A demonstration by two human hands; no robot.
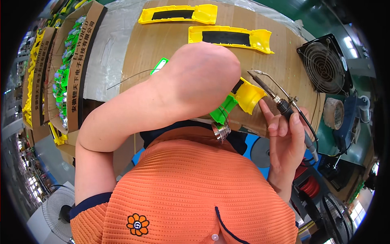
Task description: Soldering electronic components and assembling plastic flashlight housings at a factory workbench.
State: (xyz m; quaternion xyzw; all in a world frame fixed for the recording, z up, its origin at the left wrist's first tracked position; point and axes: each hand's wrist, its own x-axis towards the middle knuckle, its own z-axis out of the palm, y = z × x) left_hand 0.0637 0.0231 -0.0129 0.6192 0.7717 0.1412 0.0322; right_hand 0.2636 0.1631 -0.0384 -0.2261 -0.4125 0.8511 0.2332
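My right hand (286, 136) is closed round the dark handle of a soldering iron (284, 107), which has a thin curved metal tube along it. Its tip points up and left, and one finger reaches the edge of a yellow plastic shell half (251, 96). My left hand (207, 79) is bent over beside that shell, with its back toward me and its fingers hidden. Partly under it sits a green plastic part (224, 112) with thin red and dark wires. A shiny silver cup-shaped reflector (221, 132) hangs at the cardboard's near edge.
Two more yellow shell halves (209, 18) (263, 40) with black strips lie at the far side. A green-framed piece (159, 66) with a dark wire is left of my hand. Cartons (77, 73) of green and yellow parts stand left; a square fan (325, 63) stands right.
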